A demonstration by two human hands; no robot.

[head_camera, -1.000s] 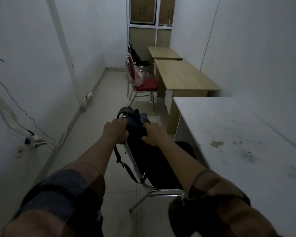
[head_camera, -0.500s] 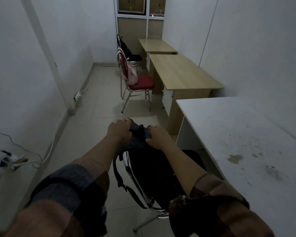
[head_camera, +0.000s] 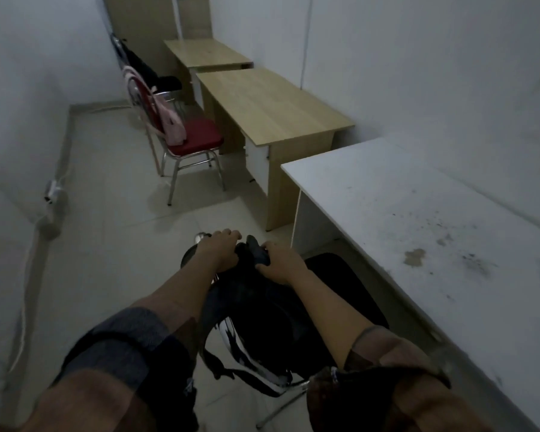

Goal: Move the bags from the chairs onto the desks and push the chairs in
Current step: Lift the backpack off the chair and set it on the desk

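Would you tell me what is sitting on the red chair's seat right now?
A pink bag sits on the red chair, leaning against its backrest, with a strap hooked over the top. The front of the red cushion is bare. Whatever is inside the bag or behind it cannot be seen.

My left hand and right hand grip the top of the backpack on the near chair, left of the near desk. Farther ahead, a second chair carries a bag, beside the middle desk.
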